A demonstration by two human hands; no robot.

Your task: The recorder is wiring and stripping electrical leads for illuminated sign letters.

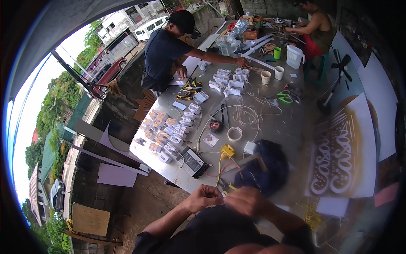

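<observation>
Close to my body at the near table edge, my left hand (205, 198) and my right hand (248, 200) meet with fingertips pinched together. Something small and pale shows between them, too small to make out. Just beyond my hands lie red and yellow wires running to a yellow plug-like device (227, 150). A dark blue cloth bundle (270, 167) rests past my right hand. Farther left stands a metal-cased power supply (193, 162) with wires attached. White channel letters (169, 134) stand in rows on the metal table (270, 122).
A tape roll (234, 134), a tape measure (215, 125) and loose wire lie mid-table. Green-handled scissors (286, 98), cups (279, 73) and a white jug (294, 56) stand farther off. One co-worker (169, 51) reaches across from the left; another (317, 29) sits far right. A fan (338, 72) stands right.
</observation>
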